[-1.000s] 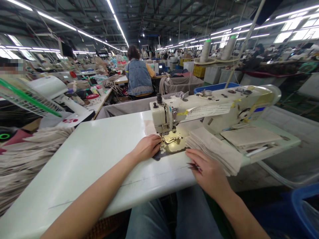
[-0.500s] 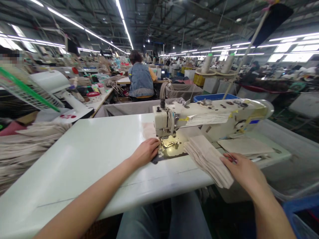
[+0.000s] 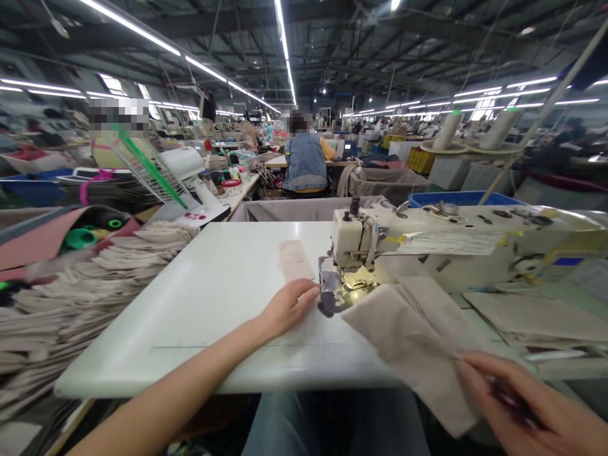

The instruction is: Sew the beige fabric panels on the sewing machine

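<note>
My left hand (image 3: 291,307) rests on the white table (image 3: 209,310) with its fingers curled loosely, just left of the metal plate under the needle of the cream sewing machine (image 3: 427,240). My right hand (image 3: 532,405) is low at the right, blurred, fingers pinched on the near edge of a beige fabric piece (image 3: 408,335) that it lifts off the stack beside the machine. Something dark and thin shows among its fingers; I cannot make it out.
A big heap of beige fabric pieces (image 3: 71,297) lies at the table's left edge. More flat beige pieces (image 3: 532,320) sit under the machine arm at right. A person in a denim vest (image 3: 304,161) sits at a table ahead. Thread cones (image 3: 449,130) stand behind the machine.
My right hand has gone from the near side of the fabric stack to the right, then back toward me, pulling a beige piece up. The left hand stays by the needle plate. The view has shifted.
</note>
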A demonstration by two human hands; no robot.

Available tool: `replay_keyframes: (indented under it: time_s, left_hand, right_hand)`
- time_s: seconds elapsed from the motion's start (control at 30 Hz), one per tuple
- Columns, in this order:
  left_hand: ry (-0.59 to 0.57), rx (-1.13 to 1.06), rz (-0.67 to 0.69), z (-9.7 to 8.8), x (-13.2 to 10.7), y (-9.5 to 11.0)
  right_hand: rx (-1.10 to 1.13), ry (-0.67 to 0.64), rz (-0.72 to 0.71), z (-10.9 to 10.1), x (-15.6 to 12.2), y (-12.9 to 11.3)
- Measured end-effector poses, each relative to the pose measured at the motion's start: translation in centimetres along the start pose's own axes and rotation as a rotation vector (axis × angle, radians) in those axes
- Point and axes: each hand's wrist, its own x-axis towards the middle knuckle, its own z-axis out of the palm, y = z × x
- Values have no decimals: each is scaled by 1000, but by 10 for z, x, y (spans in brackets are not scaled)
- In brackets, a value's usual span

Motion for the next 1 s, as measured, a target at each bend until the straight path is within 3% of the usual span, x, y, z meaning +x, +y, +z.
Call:
replay_keyframes:
  time_s: [0.1, 0.2, 0.3, 0.4, 0.5, 0.6, 0.73, 0.87, 0.93, 1.0]
  left_hand:
    - [-115, -513, -204, 6, -4, 35]
    - [-120, -649, -370, 9, 1, 53]
    - [-68, -639, -455, 5, 12, 50]
    - [-164, -678, -495, -1, 23, 38]
    - [-216, -704, -514, -3, 30, 29]
    - [-184, -694, -518, 0, 32, 29]
    - [-76, -563, -398, 9, 29, 38]
    - [100, -192, -87, 28, 13, 54]
    - [160, -35, 82, 39, 3, 61]
    - [194, 63, 226, 48, -5, 66]
  right_hand:
    - [190, -132, 0, 33, 5, -36]
    - [288, -173, 151, 64, 8, -57]
    - [433, -205, 369, 84, 9, -63]
    - [601, -226, 515, 92, 8, -60]
    - [633, -200, 576, 94, 5, -57]
    - [607, -201, 593, 97, 0, -54]
    - [494, -164, 560, 98, -3, -51]
    - [493, 18, 557, 90, 4, -61]
    - [673, -42, 590, 84, 9, -73]
    - [923, -221, 652, 79, 13, -87]
